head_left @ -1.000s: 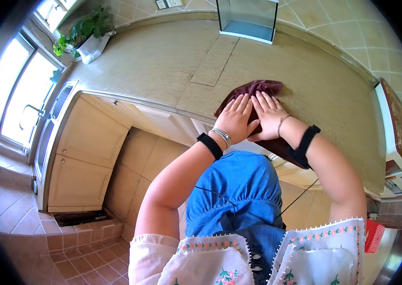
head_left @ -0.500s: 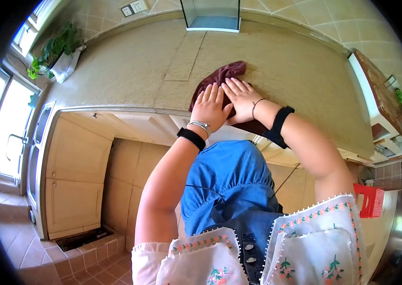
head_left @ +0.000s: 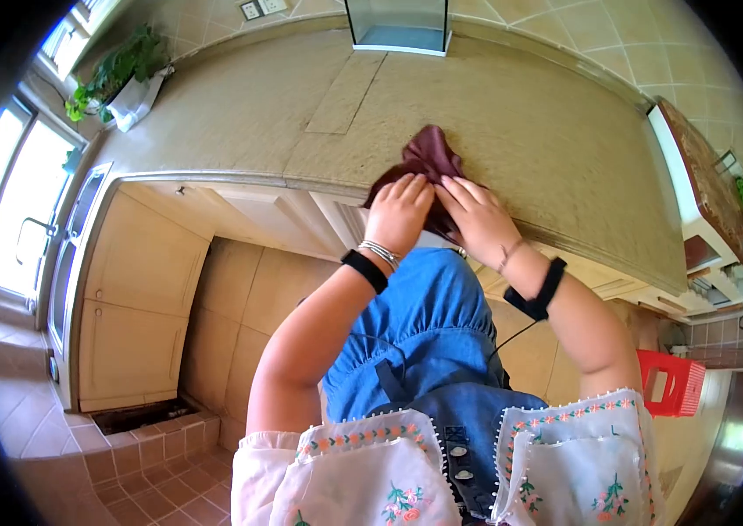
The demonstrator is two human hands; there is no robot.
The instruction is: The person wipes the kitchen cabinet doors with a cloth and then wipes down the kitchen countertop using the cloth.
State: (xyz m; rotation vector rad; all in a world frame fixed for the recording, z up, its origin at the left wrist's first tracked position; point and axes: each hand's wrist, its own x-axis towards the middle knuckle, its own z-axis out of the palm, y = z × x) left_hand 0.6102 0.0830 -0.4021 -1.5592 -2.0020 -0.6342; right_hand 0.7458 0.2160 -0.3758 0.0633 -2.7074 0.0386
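Dark maroon soft fabric cloth [head_left: 431, 149] lay bunched on the near edge of the long olive-beige countertop [head_left: 556, 131], in front of the person, with one fold rising on its far side. The left hand [head_left: 401, 210] rested over the left part of the cloth with its fingers bent, and the right hand [head_left: 478, 226] touched the right part, its fingers pointing far and left. The fingertips of both hands nearly met over the middle. Both thumbs were hard to make out, so I cannot tell whether either hand gripped the fabric or only pressed on it. Wide black bands [head_left: 364, 271] circled both wrists. Well beyond the cloth, at the far edge of the countertop, stood a clear rectangular glass tank [head_left: 400, 39] with a white base rim. At the far left stood a leafy green potted plant [head_left: 121, 70] in a white container.
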